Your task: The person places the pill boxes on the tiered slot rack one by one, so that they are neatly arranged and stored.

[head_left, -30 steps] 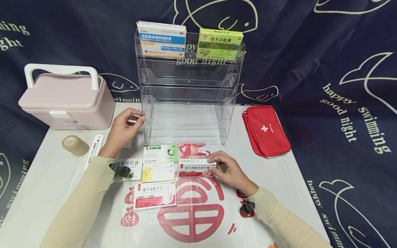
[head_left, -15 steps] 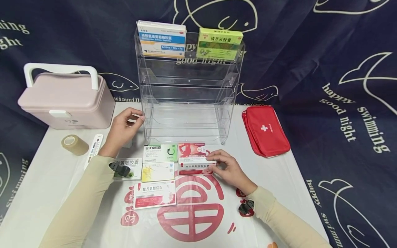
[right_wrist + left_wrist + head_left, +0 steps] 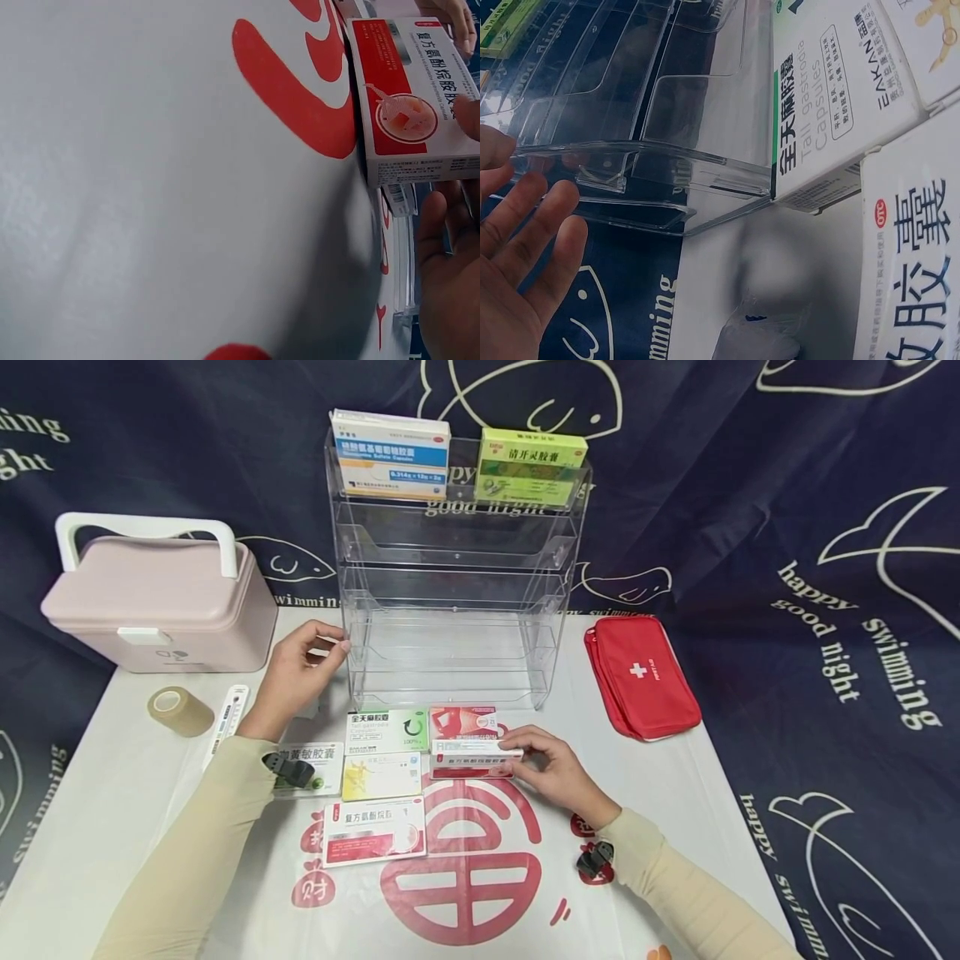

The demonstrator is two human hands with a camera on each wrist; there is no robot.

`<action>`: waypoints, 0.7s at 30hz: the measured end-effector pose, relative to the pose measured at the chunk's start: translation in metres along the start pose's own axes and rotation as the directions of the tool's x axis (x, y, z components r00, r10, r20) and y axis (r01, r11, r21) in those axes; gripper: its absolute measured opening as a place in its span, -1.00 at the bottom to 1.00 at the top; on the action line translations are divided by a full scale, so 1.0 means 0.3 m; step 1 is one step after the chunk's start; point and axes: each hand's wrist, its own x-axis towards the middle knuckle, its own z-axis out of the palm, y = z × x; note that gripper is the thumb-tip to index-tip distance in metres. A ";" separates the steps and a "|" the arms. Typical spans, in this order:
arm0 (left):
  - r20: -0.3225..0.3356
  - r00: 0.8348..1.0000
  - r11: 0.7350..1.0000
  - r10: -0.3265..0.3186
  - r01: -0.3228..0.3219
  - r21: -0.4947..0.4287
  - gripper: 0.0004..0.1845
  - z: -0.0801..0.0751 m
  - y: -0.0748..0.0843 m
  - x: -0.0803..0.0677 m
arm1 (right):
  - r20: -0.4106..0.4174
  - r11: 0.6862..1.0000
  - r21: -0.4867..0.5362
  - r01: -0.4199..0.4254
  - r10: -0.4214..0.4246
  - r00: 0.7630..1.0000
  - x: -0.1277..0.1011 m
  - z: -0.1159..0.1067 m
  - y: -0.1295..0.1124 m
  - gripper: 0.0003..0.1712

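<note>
My right hand (image 3: pixel 519 750) pinches the right end of a red-and-white medicine box (image 3: pixel 472 760), which is tipped up off the white mat; the right wrist view shows the box (image 3: pixel 416 97) with my fingers (image 3: pixel 450 255) below it. Behind it lies a red box (image 3: pixel 465 722), with a green-and-white box (image 3: pixel 387 731) beside that. My left hand (image 3: pixel 303 672) touches the left wall of a clear acrylic rack (image 3: pixel 457 585) with straight fingers (image 3: pixel 532 232), holding nothing.
A blue-and-white box (image 3: pixel 392 456) and a green box (image 3: pixel 532 464) stand on the rack's top tier. A yellow box (image 3: pixel 381 777) and another red-and-white box (image 3: pixel 373 831) lie on the mat. A pink case (image 3: pixel 161 602), tape roll (image 3: pixel 178 710) and thermometer (image 3: pixel 228 718) sit left; a red pouch (image 3: pixel 645 677) right.
My right hand has tipped the red-and-white box up from lying flat, so its face looks narrower. The left hand has stayed at the rack.
</note>
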 end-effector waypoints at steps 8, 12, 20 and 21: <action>-0.004 1.000 1.000 0.005 -0.005 -0.003 -0.81 0.002 -0.004 0.000 | 0.003 1.000 -0.018 -0.008 0.008 1.000 0.015 -0.002 -0.010 -0.69; -0.007 1.000 1.000 0.011 -0.011 0.005 -0.81 0.002 -0.006 0.000 | 0.006 0.999 -0.003 -0.032 0.032 0.999 0.044 -0.010 -0.023 -0.71; -0.009 1.000 1.000 0.016 -0.016 0.003 -0.81 0.001 -0.009 0.002 | -0.021 0.999 0.051 -0.016 0.017 1.000 0.166 -0.060 -0.007 -0.69; -0.009 1.000 1.000 0.016 -0.016 0.002 -0.81 0.001 -0.009 0.003 | -0.032 0.998 0.056 -0.005 0.007 0.999 0.189 -0.069 -0.010 -0.70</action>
